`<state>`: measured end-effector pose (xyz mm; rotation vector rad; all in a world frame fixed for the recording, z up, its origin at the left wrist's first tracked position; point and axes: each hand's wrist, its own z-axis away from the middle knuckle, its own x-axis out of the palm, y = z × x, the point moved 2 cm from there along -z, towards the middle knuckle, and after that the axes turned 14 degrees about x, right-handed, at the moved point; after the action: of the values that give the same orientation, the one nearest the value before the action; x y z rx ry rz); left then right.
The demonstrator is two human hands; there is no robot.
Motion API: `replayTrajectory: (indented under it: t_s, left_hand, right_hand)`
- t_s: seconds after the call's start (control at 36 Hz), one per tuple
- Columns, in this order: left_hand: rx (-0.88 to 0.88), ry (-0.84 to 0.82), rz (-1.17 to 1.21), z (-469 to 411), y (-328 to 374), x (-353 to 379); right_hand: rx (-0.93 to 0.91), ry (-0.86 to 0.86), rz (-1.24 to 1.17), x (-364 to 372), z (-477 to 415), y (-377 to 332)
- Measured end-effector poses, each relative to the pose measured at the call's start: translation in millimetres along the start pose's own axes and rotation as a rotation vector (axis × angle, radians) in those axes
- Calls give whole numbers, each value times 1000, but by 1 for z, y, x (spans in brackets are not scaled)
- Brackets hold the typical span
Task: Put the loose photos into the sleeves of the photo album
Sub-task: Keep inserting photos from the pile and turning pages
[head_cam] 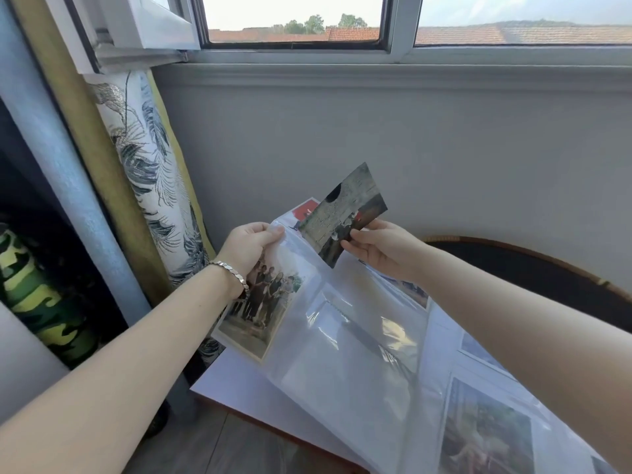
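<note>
Photo album (485, 378) lies open, clear sleeve page (345, 340) lifted. Left hand (251, 246) pinches page's top edge, above sleeved group photo (263, 302). Right hand (379, 249) pinches loose photo (342, 213), tilted, over page's top edge.

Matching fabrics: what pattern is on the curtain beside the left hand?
Curtain: grey leaves on white; head view.
</note>
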<state>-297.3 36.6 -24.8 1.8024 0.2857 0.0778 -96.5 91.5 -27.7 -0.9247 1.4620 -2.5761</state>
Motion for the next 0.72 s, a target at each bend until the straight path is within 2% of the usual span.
replayTrajectory:
  t_s: [0.28,0.53,0.64,0.72]
  left_hand:
    - [1,-22,-35,-1,0,0]
    - [6,-9,-63,0,-6,-2]
    - [31,-7,-83,0,-5,-2]
    - [53,-8,-128,0,-1,-2]
  right_hand:
    - [49,-23,307,16,-13,2]
    - [73,-32,445,3,-4,6]
    - [39,-2,592,2,0,0]
    - [-44,85,809,6,3,-9]
